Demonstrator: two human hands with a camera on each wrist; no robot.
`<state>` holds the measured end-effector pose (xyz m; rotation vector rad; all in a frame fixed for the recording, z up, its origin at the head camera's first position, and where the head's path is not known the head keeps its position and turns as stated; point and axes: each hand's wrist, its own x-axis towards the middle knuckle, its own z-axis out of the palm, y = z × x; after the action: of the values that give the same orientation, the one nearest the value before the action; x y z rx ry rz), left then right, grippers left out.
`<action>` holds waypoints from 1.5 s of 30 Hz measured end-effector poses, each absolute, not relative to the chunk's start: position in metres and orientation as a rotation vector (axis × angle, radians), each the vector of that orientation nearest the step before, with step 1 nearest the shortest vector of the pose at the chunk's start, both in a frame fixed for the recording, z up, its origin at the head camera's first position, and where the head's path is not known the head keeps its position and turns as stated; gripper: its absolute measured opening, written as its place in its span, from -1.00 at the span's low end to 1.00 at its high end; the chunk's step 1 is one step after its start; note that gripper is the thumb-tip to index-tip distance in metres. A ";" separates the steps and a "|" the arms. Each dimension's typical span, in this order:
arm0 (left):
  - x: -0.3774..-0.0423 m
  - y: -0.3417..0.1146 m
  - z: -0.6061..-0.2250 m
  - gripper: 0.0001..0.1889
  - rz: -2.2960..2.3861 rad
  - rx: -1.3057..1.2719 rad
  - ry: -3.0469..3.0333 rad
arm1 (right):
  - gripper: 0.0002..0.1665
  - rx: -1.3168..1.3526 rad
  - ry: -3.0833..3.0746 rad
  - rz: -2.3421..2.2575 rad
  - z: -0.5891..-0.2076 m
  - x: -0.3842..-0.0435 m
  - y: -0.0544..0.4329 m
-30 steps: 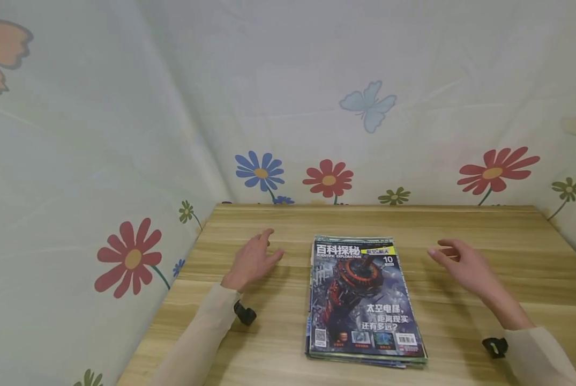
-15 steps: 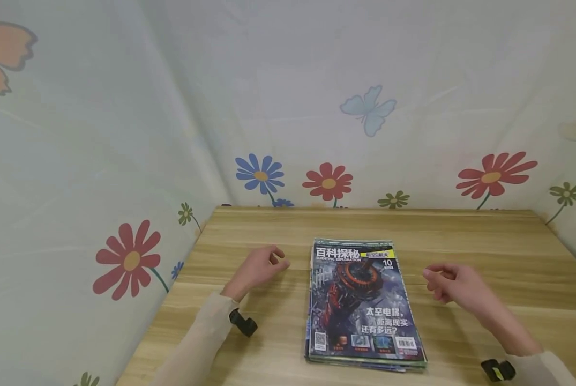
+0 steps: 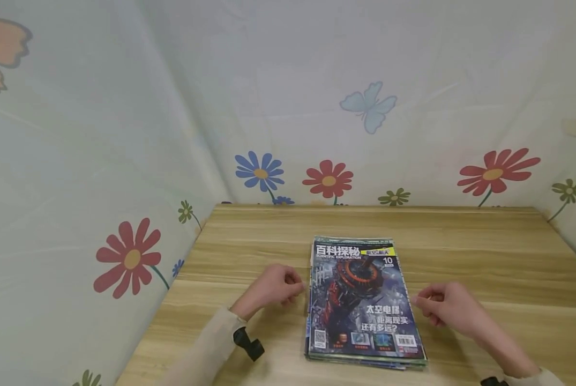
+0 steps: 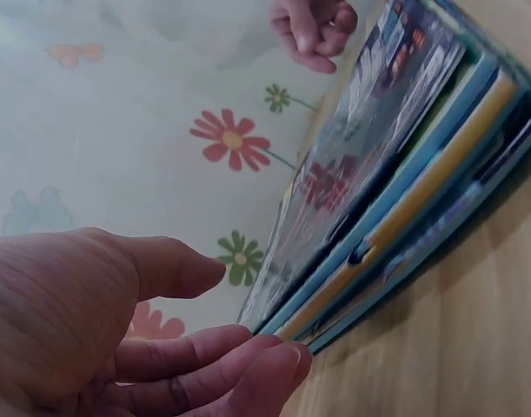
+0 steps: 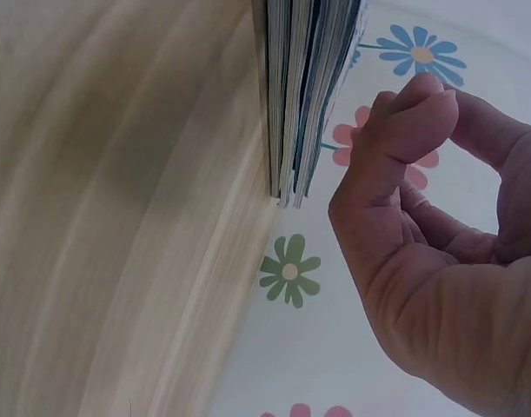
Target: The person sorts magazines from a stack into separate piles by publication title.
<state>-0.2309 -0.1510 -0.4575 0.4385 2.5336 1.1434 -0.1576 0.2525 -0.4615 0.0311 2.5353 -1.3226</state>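
A stack of magazines (image 3: pixel 365 300) lies flat on the wooden table, its dark cover with a red ring-shaped machine facing up. Along its left side is my left hand (image 3: pixel 275 284), fingers gently bent. In the left wrist view the fingertips (image 4: pixel 274 365) overlap the lower end of the coloured spines (image 4: pixel 404 217), while the thumb stays apart. My right hand (image 3: pixel 454 308) is by the stack's right edge, fingers loosely curled and holding nothing. Seen from the right wrist, thumb and forefinger come close together beside the page edges (image 5: pixel 295 95).
The wooden table (image 3: pixel 485 246) meets a pale fabric wall (image 3: pixel 288 80) at the back, printed with flowers and butterflies. Another wall panel (image 3: pixel 75 161) borders its left side. A black wrist device (image 3: pixel 248 343) is strapped over the left sleeve (image 3: pixel 210 343).
Both hands have come nearer to me and inward, ending close to the two long sides of the stack. Their fingers have become more bent. The magazines have stayed in place.
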 end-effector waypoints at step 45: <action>-0.202 -0.128 -0.471 -0.74 1.219 0.319 2.358 | -0.69 0.048 2.577 -1.124 -0.482 -0.143 0.235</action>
<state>-0.2019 -0.1277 -0.4711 0.3187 2.3577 1.2193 -0.1435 0.2353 -0.4822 0.0484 2.5765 -1.1242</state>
